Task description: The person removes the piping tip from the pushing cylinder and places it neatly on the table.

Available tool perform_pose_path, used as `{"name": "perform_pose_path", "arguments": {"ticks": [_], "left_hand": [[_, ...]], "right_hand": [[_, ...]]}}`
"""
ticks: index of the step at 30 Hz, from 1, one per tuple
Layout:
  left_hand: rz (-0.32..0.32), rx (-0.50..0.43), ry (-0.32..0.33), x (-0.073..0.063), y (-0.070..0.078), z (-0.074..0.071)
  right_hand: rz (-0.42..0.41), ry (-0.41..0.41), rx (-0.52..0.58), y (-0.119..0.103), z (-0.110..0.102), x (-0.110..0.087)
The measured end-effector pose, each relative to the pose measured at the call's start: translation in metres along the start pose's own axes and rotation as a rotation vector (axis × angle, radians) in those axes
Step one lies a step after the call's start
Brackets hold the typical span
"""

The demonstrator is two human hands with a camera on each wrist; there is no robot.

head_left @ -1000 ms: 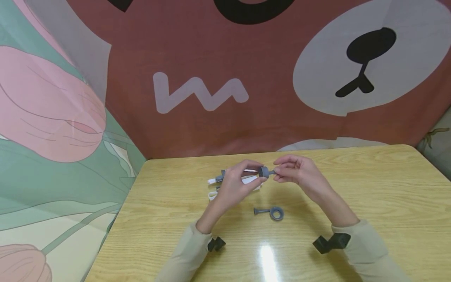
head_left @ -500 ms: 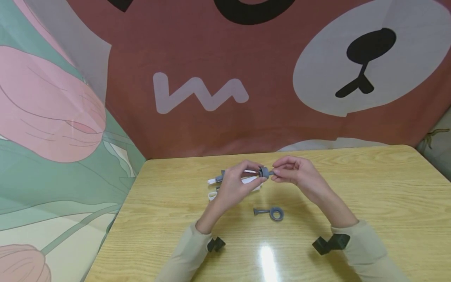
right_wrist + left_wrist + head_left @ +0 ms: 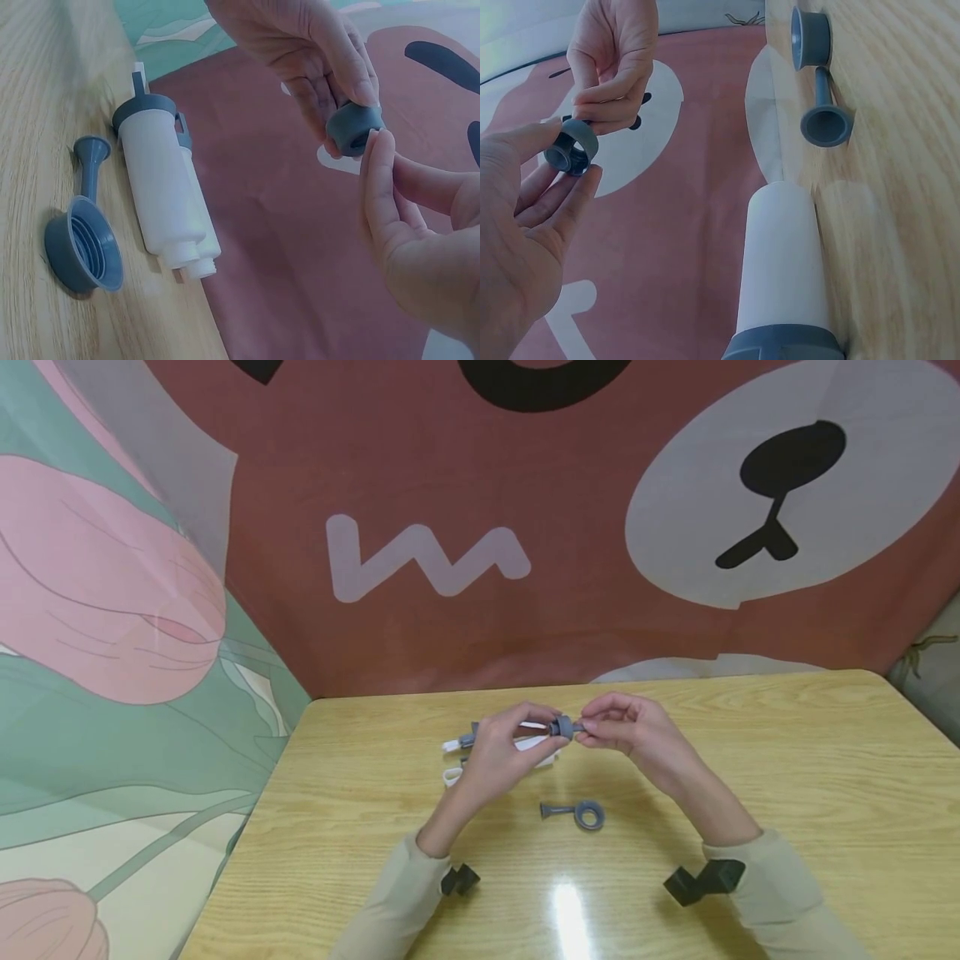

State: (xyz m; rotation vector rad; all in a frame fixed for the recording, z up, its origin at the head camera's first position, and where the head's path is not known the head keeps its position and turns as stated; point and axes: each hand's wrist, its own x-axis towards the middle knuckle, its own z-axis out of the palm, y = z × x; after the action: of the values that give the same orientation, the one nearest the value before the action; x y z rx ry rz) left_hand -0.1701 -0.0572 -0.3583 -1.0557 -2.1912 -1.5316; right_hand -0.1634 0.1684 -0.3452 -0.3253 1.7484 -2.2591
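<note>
Raised above the table, my left hand (image 3: 501, 745) grips a short grey plastic ring (image 3: 566, 727) between thumb and fingers. My right hand (image 3: 628, 727) pinches a thin grey stem (image 3: 578, 727) at the ring's right side. A small flared end (image 3: 557, 158) shows at the ring's mouth in the left wrist view. The pinching fingertips partly hide the stem. A similar grey part lies on the table below: a ring (image 3: 589, 815) joined to a stem with a flared end (image 3: 92, 148).
On the wooden table (image 3: 337, 827), white bottles (image 3: 160, 180) with grey caps (image 3: 142, 110) lie side by side behind my left hand. A printed cloth (image 3: 450, 643) hangs at the table's back edge. Black wrist mounts (image 3: 705, 881) sit near both sleeves.
The held ring has shifted slightly right, and a small flared end now shows at its left side. My right hand has moved slightly left. The parts on the table stay put.
</note>
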Motion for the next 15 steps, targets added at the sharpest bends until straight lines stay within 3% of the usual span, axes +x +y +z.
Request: {"name": "perform_pose_path", "arguments": {"ticks": [9, 15], "left_hand": [[0.029, -0.015, 0.007, -0.0005, -0.0001, 0.0007], [0.059, -0.042, -0.001, -0.0013, 0.0011, -0.0001]], "right_hand": [[0.001, -0.017, 0.035, 0.0004, 0.0012, -0.0010], [0.003, -0.040, -0.142, 0.0014, 0.0009, 0.0000]]}}
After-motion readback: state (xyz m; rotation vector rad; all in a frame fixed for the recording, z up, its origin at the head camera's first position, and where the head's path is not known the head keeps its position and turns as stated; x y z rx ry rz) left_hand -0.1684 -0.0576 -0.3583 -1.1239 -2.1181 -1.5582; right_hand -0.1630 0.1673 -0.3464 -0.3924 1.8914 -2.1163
